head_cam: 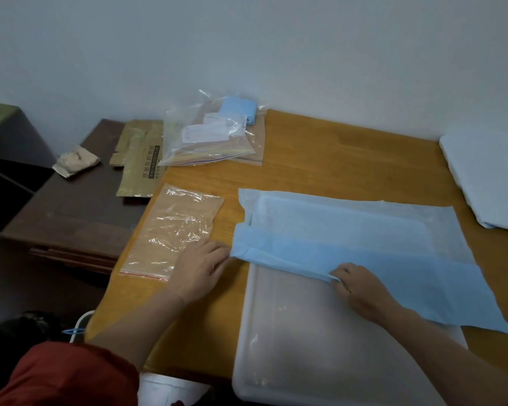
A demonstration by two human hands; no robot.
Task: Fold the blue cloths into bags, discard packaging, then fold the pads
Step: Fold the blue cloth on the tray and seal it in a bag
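Our left hand [200,268] pinches the left corner of the folded edge of the blue cloth [364,241]. Our right hand [361,291], fingers curled, pinches the same fold further along. The cloth lies spread over the tabletop [305,159] beyond both hands. A clear bag [173,230] lies just left of our left hand.

Orange wooden tabletop [349,159] lies bare at far centre. Clear plastic zip bag [173,230] occupies the left, white folded pad [487,177] the right.

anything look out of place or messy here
Nothing spilled or damaged. A crumpled brown paper wad and a flattened cardboard sleeve lie loose on the dark wooden cabinet, looking like discarded packaging.
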